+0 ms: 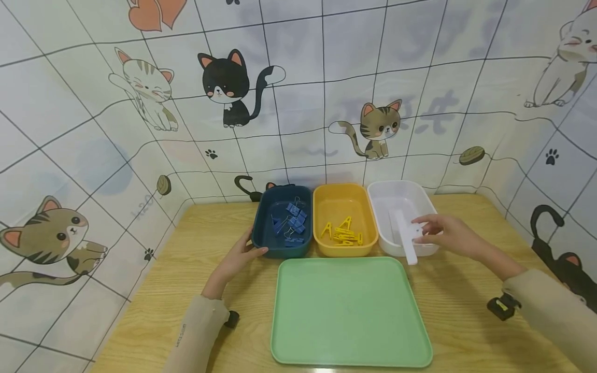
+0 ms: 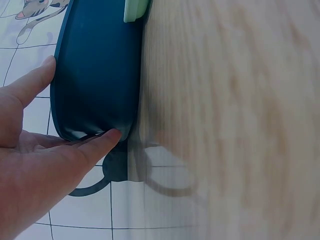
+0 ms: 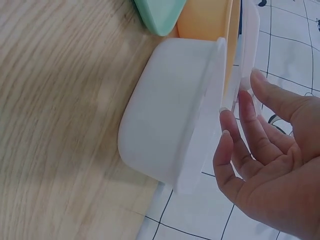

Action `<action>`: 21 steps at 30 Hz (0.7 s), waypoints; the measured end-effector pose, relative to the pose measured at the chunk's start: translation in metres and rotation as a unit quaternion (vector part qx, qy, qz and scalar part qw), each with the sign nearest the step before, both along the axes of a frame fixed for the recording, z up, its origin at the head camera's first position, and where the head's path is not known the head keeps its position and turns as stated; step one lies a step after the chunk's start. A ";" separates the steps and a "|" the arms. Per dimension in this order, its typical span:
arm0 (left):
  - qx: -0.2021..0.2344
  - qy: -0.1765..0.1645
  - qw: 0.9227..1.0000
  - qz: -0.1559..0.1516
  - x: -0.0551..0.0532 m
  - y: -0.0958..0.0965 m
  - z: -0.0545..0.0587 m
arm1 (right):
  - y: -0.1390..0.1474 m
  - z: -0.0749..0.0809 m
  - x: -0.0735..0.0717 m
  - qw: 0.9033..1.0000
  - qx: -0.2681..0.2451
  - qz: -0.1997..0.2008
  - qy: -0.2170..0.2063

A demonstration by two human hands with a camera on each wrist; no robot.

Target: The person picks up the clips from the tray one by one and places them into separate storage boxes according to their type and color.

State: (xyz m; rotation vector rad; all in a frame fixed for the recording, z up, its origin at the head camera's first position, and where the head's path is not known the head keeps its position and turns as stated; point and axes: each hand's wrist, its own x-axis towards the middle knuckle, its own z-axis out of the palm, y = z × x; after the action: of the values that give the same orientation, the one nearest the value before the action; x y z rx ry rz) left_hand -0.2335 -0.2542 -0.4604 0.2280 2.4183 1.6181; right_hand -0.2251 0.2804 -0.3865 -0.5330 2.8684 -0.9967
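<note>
My left hand [image 1: 238,257] rests against the left front corner of a dark blue bin [image 1: 262,223], its fingers fairly straight on the bin's wall and rim. Inside the bin lie several blue binder clips [image 1: 296,220]. Over a white bin [image 1: 426,250] at the right, my right hand [image 1: 450,235] pinches a long, flat white piece [image 1: 407,238] by a small tab at its side. Thumb and fingertips meet on it in the right wrist view, which partly hides the piece. I cannot tell its exact kind.
Between those two bins stands a yellow bin [image 1: 345,192] with several yellow clips [image 1: 347,235]. A green tray [image 1: 350,311] lies in front of the bins on the wooden table [image 1: 224,223]. Behind them rises a wall covering [image 1: 298,155] printed with cats.
</note>
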 end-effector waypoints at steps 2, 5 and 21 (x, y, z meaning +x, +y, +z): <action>-0.001 0.003 1.000 -0.002 0.000 0.000 0.001 | 0.001 0.002 -0.003 1.000 0.005 0.000 0.004; -0.001 0.007 1.000 -0.004 0.001 0.000 0.002 | 0.002 0.005 -0.007 1.000 0.011 0.002 0.007; 0.002 -0.002 1.000 0.001 -0.001 -0.001 -0.001 | 0.011 0.010 -0.025 0.999 0.027 -0.011 -0.016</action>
State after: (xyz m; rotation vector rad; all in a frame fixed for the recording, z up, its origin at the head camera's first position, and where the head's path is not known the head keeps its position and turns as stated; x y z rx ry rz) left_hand -0.2341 -0.2548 -0.4614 0.2229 2.4144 1.6220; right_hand -0.2498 0.2912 -0.3763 -0.4776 2.8709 -0.9201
